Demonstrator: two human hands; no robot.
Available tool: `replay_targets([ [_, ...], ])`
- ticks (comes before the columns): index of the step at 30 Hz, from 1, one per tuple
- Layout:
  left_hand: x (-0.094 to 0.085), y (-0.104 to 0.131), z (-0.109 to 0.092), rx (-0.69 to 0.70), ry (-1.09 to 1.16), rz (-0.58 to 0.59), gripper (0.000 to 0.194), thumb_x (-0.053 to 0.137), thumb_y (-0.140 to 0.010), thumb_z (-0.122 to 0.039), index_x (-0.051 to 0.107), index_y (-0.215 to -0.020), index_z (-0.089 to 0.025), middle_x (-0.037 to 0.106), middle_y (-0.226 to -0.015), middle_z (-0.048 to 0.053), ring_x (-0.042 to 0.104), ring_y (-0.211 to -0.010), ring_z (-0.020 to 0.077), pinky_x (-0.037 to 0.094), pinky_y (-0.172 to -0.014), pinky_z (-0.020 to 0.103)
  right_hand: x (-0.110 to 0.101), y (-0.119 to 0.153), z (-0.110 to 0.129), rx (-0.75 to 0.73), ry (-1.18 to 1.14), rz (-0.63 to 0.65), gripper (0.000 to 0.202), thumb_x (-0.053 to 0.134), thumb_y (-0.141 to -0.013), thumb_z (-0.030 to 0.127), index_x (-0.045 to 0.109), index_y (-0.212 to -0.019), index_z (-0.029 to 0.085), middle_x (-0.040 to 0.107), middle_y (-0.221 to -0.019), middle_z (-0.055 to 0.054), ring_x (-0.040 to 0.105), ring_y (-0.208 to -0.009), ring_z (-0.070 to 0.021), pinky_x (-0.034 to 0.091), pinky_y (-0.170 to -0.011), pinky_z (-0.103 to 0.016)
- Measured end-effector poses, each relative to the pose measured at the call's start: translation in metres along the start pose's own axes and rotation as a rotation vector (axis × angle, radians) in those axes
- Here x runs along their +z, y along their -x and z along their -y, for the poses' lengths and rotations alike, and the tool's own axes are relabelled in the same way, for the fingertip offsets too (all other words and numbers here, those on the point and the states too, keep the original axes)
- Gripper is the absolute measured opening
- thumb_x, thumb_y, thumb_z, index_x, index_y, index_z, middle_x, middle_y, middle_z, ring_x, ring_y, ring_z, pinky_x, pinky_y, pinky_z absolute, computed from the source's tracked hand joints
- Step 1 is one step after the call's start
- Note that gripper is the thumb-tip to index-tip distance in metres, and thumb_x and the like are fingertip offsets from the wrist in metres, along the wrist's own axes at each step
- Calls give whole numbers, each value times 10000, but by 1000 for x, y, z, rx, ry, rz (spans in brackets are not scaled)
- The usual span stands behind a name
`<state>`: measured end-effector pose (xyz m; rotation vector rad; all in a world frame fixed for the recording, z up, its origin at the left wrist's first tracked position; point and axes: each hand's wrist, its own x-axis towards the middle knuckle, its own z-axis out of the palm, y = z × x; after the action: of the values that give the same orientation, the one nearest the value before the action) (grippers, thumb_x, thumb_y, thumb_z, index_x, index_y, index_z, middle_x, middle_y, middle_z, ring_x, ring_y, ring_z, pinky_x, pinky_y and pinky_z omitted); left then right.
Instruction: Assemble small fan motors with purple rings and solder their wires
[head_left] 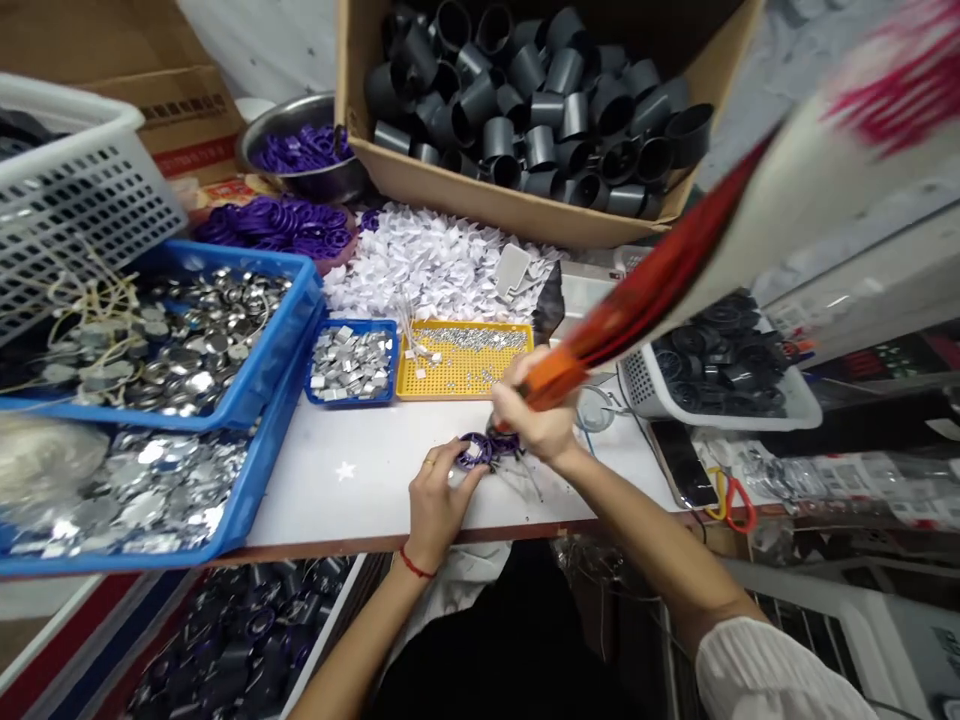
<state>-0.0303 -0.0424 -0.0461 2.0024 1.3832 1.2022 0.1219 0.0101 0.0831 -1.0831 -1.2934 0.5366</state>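
My left hand (441,490) rests on the white tabletop, its fingers closed on the rim of a small purple round plastic part (474,452) with a pale piece inside. Beside it is a second dark purple part (504,442), with thin wires (517,478) trailing toward the front edge. My right hand (541,415) is wrapped around an orange electric screwdriver (555,376), tilted with its lower end over the second part. The tip is partly hidden by my fingers. A long red and white blurred length extends from the tool to the upper right.
Behind my hands are a yellow tray (465,376) of small screws and a blue tray (391,385) of metal pieces. A white star-shaped piece (346,470) lies left. A cardboard box (480,205) of grey cups stands behind; a phone (681,462) and scissors (739,505) lie right.
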Motion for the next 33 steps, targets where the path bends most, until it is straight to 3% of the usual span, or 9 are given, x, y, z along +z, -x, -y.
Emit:
replay_targets([
  [4,3,-3,1,19,34,-6,282,695,-836,-327,638,-1083,-205,698,-1075,88,671,-1041,237,570,-906,406,-67,-51,-26,-127,124,-462,285,675,-738,399,426,-707,265,462,-540,73,505,-416,-128,477,-430,-305],
  [6,6,-3,0,21,43,-14,275,686,-844,-320,643,-1091,-208,700,-1095,92,670,-1054,241,574,-909,420,-90,-70,-43,-104,197,-527,361,734,-682,415,406,-686,265,454,-529,77,494,-398,-130,455,-409,-306],
  [8,7,-2,-1,17,42,-19,267,681,-848,-314,650,-1093,-211,702,-1103,93,670,-1061,243,574,-916,427,-99,-74,-53,-61,238,-475,380,762,-658,407,412,-664,258,457,-517,75,486,-390,-126,440,-403,-299],
  [11,9,-1,-3,-8,40,-20,274,696,-837,-308,658,-1090,-210,702,-1115,95,668,-1068,241,572,-923,421,-86,-53,-39,-28,153,-370,322,735,-709,363,437,-673,248,462,-498,81,476,-373,-114,440,-397,-284],
  [16,11,1,-7,-65,56,-12,289,729,-806,-311,665,-1066,-202,706,-1097,90,674,-1040,230,573,-910,406,-29,10,11,0,-178,-95,229,682,-775,289,455,-771,258,492,-558,93,496,-390,-97,465,-396,-259],
  [20,12,2,-8,-78,66,-21,247,712,-820,-300,661,-1037,-192,712,-1057,78,681,-1005,216,569,-900,384,6,32,15,53,-235,27,233,711,-751,243,479,-729,243,515,-582,74,520,-442,-99,472,-430,-264],
  [25,11,2,-9,-97,61,-15,217,701,-824,-305,664,-1010,-199,714,-1018,64,687,-965,212,567,-870,356,17,32,5,76,-186,54,236,697,-754,256,468,-696,234,508,-568,63,503,-453,-108,452,-438,-280],
  [30,10,2,-10,-131,64,6,221,653,-853,-305,658,-1049,-203,711,-1022,62,683,-968,221,558,-846,332,20,33,15,-18,-100,162,252,664,-736,195,436,-640,238,494,-564,58,489,-493,-110,469,-507,-292],
  [33,10,3,-11,-195,63,37,267,657,-841,-305,630,-1085,-200,710,-984,49,687,-930,216,557,-806,314,21,32,17,-2,-88,178,242,664,-731,185,438,-661,239,493,-568,62,488,-489,-105,463,-492,-279],
])
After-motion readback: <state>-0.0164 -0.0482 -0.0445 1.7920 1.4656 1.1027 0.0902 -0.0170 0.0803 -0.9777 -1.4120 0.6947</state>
